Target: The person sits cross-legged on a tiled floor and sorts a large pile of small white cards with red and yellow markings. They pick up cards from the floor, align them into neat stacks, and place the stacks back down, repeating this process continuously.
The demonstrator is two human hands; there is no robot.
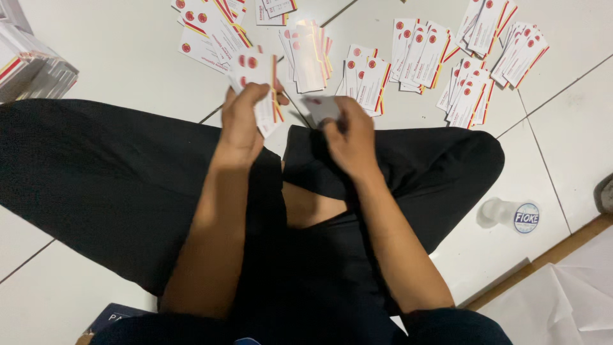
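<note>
White cards (258, 86): I see a stack gripped in the left hand (241, 121).
Single card (321, 107): pinched by the right hand (348, 137) (blurred), just right of that stack.
Handling: peel one at a time.

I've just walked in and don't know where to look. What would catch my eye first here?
Probably the fans of white cards with red and yellow trim, spread in small piles over the white tiled floor at the top. Below them, the left hand grips a stack of the same cards while the right hand pinches a single card, above crossed legs in black trousers.
</note>
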